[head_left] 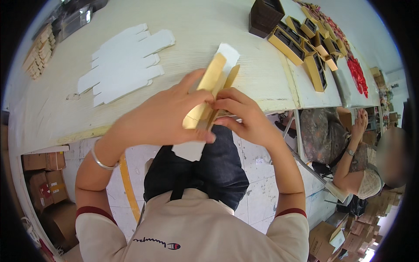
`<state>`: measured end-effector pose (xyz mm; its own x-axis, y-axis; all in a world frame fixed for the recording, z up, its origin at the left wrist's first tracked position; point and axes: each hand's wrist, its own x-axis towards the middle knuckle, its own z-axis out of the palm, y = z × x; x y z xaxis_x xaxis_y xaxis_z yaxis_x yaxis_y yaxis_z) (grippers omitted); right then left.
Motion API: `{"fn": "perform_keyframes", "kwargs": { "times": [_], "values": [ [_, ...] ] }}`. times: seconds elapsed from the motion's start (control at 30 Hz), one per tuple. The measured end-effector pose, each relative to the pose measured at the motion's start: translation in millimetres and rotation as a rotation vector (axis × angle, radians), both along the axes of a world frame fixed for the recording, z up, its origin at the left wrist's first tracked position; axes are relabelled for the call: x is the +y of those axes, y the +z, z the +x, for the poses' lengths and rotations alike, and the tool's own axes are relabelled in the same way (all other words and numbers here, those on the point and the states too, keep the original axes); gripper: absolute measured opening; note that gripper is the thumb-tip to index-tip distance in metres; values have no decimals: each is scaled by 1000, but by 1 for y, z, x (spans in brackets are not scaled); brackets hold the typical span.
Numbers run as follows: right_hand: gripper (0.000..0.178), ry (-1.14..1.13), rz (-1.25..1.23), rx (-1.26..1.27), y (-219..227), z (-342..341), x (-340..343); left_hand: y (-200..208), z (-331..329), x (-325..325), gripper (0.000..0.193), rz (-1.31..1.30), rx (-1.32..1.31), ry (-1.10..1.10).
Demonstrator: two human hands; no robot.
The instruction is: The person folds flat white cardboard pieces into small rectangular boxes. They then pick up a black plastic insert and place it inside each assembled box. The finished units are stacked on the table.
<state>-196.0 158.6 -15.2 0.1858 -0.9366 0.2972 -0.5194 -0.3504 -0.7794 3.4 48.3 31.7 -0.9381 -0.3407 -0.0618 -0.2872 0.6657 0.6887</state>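
Note:
A partly folded carton (212,75), gold on its inner faces and white on its end flaps, is held in front of me over the table's near edge. Round its left side wraps my left hand (172,109), the thumb lying across the lower part. My right hand (244,114) has its bent fingers on the carton's right side panel and fold. Up at the far end the side panels stand apart, so the carton is open there. Its near white flap hangs over my lap. To the left on the table lie flat white carton blanks (124,65), stacked.
At the far right stand gold boxes (286,45) with dark inserts, beside stacked dark brown trays (266,18). Red cords (358,77) lie beyond them. Pale wooden pieces (40,51) sit at the far left. Another person (358,161) sits on the right. Cardboard boxes (52,187) fill a lower shelf.

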Motion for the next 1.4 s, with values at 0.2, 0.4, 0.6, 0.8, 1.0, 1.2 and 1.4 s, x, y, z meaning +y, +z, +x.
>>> {"fn": "perform_keyframes", "kwargs": {
  "times": [0.2,0.4,0.6,0.8,1.0,1.2,1.4],
  "values": [
    [36,-30,-75,158,-3,-9,4,-29,20,-21,38,-224,185,-223],
    [33,-154,-119,216,1,6,7,-48,4,-25,31,-116,334,-180],
    [22,-128,-84,66,-7,12,2,-40,-7,-19,25,-4,244,-69],
    [16,-42,-76,41,-8,-1,-9,-37,-7,-9,25,284,261,-56],
    [25,-82,-154,214,-6,7,-8,-31,-24,8,19,159,289,106],
    [52,-93,30,72,8,7,14,-42,-24,3,11,35,302,161],
    [55,-103,-348,513,-2,3,15,-39,-23,-2,14,72,254,141]
  ]
}}
